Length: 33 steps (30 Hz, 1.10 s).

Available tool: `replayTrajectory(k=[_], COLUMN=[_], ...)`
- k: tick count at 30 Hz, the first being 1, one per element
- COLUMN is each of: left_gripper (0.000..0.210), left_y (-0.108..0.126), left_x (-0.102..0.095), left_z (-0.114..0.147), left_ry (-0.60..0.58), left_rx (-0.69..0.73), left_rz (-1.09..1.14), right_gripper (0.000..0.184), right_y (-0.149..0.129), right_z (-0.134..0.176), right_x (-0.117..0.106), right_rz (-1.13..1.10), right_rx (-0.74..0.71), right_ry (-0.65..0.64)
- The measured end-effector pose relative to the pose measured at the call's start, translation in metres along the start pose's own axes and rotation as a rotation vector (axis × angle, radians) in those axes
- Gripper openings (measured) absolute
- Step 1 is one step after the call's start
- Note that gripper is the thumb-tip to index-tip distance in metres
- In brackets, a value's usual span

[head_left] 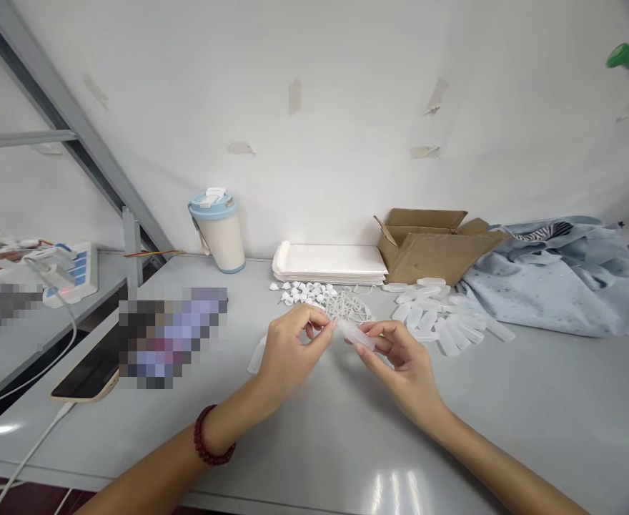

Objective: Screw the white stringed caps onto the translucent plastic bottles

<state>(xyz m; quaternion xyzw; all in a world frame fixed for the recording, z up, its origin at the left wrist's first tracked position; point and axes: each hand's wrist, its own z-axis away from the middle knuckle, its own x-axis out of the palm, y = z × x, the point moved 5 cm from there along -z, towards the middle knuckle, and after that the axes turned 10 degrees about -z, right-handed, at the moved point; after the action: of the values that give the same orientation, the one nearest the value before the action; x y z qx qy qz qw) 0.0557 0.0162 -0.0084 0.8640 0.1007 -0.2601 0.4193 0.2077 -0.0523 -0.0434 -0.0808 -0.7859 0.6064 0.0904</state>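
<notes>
My right hand [403, 365] grips a small translucent white plastic tube [356, 334] between thumb and fingers. At the tube's left end, the thumb and index finger of my left hand [296, 347] are pinched together; whatever is between them is too small to make out. Just beyond the hands lie a heap of small white caps [309, 292] and a tangle of thin white cords [351, 306]. Several similar translucent tubes [448, 332] are piled to the right. One more translucent piece [257, 355] rests left of my left hand, partly hidden by it.
Along the wall stand a lidded cup [221, 236], stacked white padded envelopes [330, 261], an open cardboard box [435, 257] and a grey-blue cloth [566, 286]. A phone [86, 368] with a charging cable lies at left. Beyond the metal frame sits a power strip [81, 275], near another person's hand.
</notes>
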Motion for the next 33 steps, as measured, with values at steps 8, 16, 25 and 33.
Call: replayTrajectory(k=[8,16,25,33], left_gripper=[0.014,0.012,0.023,0.026], left_y=[0.011,0.009,0.016,0.02], left_x=[0.0,0.003,0.006,0.007], left_z=[0.007,0.005,0.009,0.013], left_ry=[0.07,0.025,-0.009,0.011], left_rx=[0.165,0.134,0.252,0.328], left_rz=[-0.002,0.083,0.088,0.041], right_gripper=[0.018,0.022,0.044,0.041], right_y=[-0.003,-0.002,-0.006,-0.008], right_z=[0.001,0.002,0.003,0.002], right_x=[0.002,0.004,0.01,0.009], right_rz=[-0.006,0.018,0.066,0.113], right_rx=[0.011,0.0,-0.075,-0.147], right_ry=[-0.027,-0.091,-0.206,-0.166])
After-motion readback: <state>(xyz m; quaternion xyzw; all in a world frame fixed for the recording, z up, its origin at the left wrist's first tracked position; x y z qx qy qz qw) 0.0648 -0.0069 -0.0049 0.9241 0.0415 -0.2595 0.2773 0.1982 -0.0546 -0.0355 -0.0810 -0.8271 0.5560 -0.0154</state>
